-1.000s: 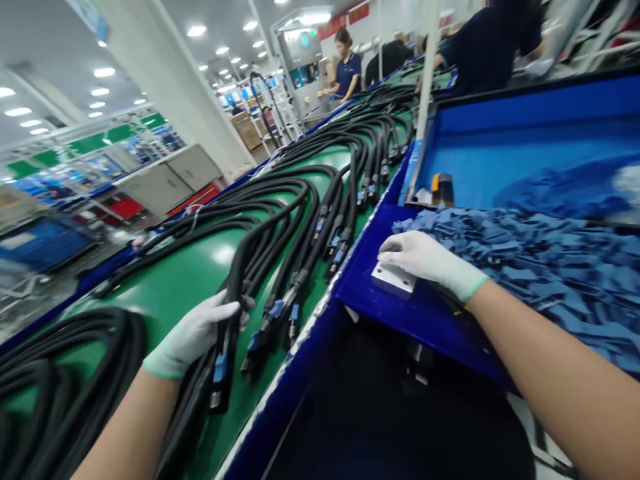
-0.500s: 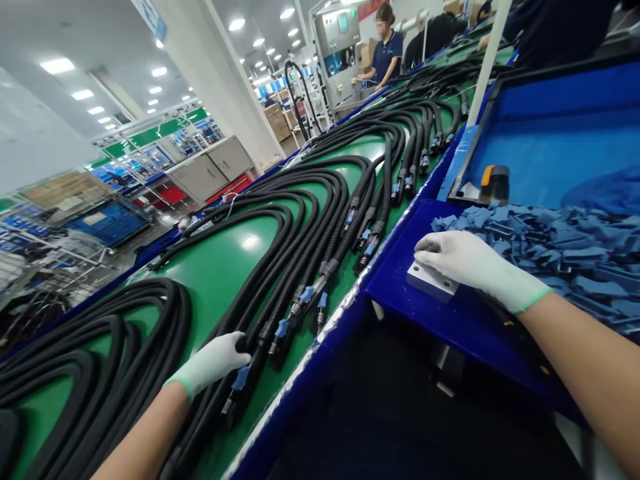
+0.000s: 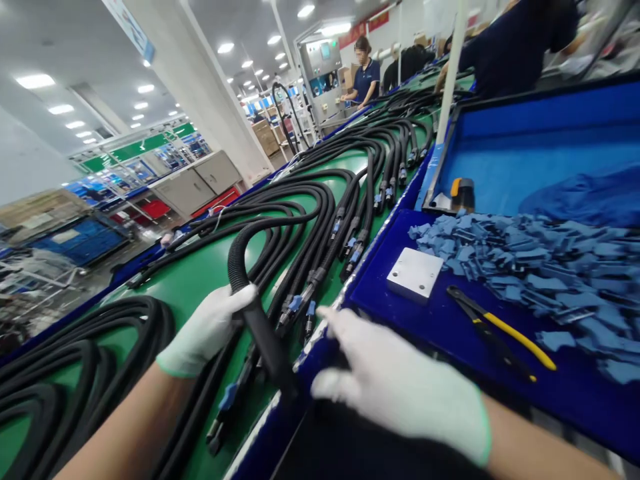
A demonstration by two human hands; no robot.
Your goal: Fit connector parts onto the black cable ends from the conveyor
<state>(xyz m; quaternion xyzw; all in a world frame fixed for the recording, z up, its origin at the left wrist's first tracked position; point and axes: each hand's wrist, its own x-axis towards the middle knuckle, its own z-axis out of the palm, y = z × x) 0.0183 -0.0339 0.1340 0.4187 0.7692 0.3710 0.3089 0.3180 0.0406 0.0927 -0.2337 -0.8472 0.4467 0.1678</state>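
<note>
My gloved left hand (image 3: 213,327) is closed around a black corrugated hose (image 3: 260,327), lifting a length of it above the green belt (image 3: 210,267). The hose's near end is blurred and points down toward the blue edge. My gloved right hand (image 3: 395,380) reaches in from the right, thumb and fingers apart, with nothing in it. On the blue side table lie a silver metal block (image 3: 415,273) and pliers (image 3: 500,333) with a yellow-and-black handle. Other hoses on the belt end in metal fittings with light-blue clips (image 3: 295,303).
A heap of blue-grey plastic clips (image 3: 540,260) covers the right of the side table. Behind it stands a blue tray (image 3: 545,133) beside a pale post (image 3: 453,73). Coiled hoses (image 3: 125,333) lie at the left. Two co-workers (image 3: 366,80) stand farther along the line.
My left hand has taken hold of a hose and raised it off the belt. My right hand has left the metal block and moved left toward the hose; the pliers now show.
</note>
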